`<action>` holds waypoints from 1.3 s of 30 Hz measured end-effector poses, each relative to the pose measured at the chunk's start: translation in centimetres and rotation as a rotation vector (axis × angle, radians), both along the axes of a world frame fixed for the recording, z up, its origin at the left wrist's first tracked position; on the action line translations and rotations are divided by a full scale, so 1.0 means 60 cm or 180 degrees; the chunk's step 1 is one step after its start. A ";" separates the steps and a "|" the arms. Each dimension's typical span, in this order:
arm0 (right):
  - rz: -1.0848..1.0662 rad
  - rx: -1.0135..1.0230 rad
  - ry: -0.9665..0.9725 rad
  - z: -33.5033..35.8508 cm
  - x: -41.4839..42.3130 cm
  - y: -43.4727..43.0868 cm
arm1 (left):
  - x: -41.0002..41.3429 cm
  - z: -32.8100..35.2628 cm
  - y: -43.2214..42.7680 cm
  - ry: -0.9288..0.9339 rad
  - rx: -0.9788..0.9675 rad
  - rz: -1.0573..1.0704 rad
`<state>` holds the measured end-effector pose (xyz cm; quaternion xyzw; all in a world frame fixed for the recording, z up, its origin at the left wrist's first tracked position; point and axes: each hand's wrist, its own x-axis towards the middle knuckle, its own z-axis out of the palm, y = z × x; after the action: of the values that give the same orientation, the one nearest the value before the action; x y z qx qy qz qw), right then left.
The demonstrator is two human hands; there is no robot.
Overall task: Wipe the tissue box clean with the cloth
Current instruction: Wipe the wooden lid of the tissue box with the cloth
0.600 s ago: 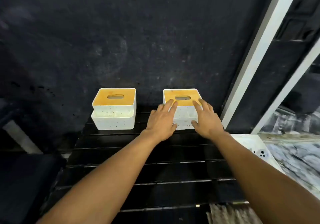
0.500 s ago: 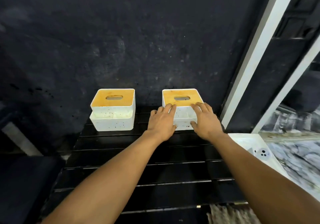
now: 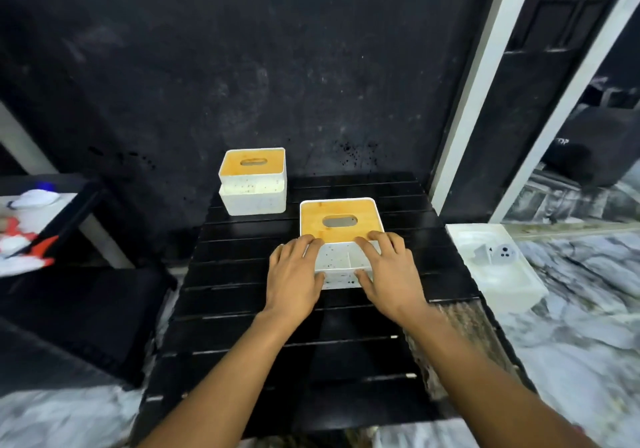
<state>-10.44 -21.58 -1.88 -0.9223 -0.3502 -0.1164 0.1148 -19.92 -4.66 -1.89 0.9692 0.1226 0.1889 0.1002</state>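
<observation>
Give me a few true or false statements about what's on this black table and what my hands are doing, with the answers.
1. The left hand and the right hand both hold the near tissue box. True.
2. The right hand holds a cloth. False: it holds only the box, and neither hand has a cloth.
3. The far tissue box touches the near one. False: they stand apart, the far one further back and to the left.
4. Both boxes have wood-coloured tops with an oval slot. True.
</observation>
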 end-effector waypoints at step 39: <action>0.0459 -0.0388 0.1391 0.001 -0.054 -0.357 | -0.043 0.008 -0.303 0.0453 0.0992 -0.1122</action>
<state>-13.67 -42.98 -1.84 -0.9034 -0.3883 0.1158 0.1400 -22.49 -22.86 -1.40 0.9902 -0.0723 0.1164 -0.0280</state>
